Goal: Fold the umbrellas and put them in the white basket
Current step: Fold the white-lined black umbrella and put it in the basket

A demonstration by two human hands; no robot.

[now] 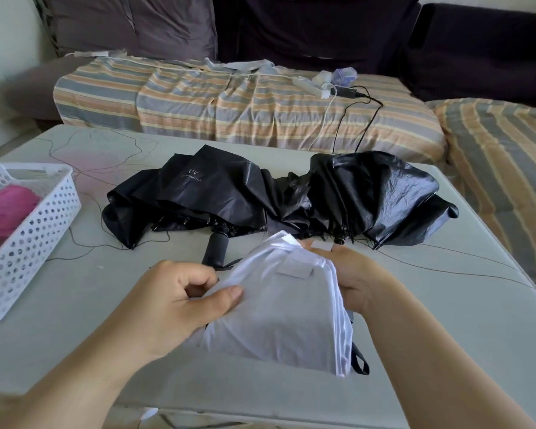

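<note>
- Single head-worn view, wide-angle, looking forward and down.
- Close over table (446,305), filling centre and bottom of frame.
- Sofa (260,113) across top.

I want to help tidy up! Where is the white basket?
In the head view, the white basket sits at the table's left edge, left of the black umbrella, with something pink inside.

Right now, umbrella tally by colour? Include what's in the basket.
White umbrella, held by the left hand and right hand: 1
Black umbrella, loose on the table: 1
Pink umbrella, in the white basket: 1
Total: 3
</note>
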